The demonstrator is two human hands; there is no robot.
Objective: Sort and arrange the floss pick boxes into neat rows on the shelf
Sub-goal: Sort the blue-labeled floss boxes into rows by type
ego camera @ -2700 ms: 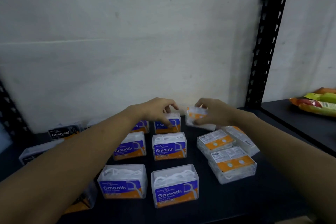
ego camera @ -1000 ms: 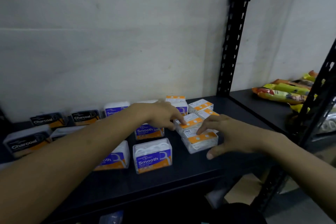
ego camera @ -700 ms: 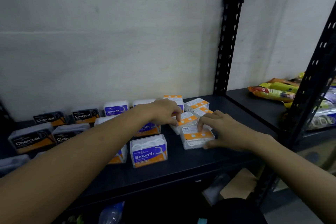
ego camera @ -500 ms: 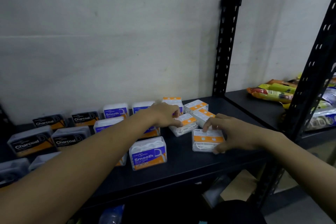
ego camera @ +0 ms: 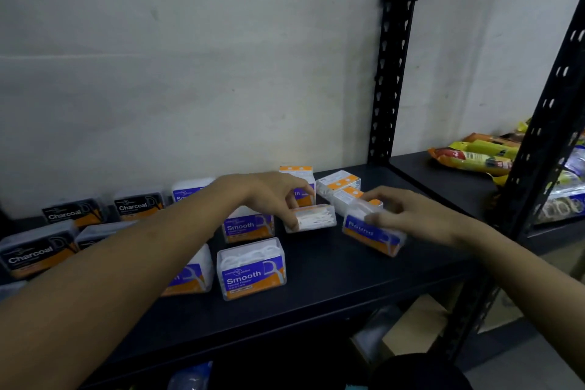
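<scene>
Floss pick boxes stand on a black shelf (ego camera: pixel 332 279). My left hand (ego camera: pixel 272 196) grips a clear box (ego camera: pixel 315 222) tipped so the white picks show. My right hand (ego camera: pixel 408 215) holds a purple and orange box labelled "Round" (ego camera: pixel 370 234) from above, turned label forward. Purple "Smooth" boxes stand in front, one at the near edge (ego camera: pixel 251 269) and one behind it (ego camera: pixel 248 226). Black "Charcoal" boxes (ego camera: pixel 34 252) sit at the left. Two boxes lie label-down with orange backs up (ego camera: pixel 338 182) behind my hands.
A black perforated upright (ego camera: pixel 392 54) rises at the shelf's back right corner, another upright (ego camera: pixel 544 142) at the front right. Snack packets (ego camera: pixel 474 155) lie on the neighbouring shelf to the right. A white wall stands close behind the boxes. Cardboard shows below the shelf.
My right hand has turned its box from orange back up to its "Round" label facing forward. My left hand has tipped the box under it so the picks show.
</scene>
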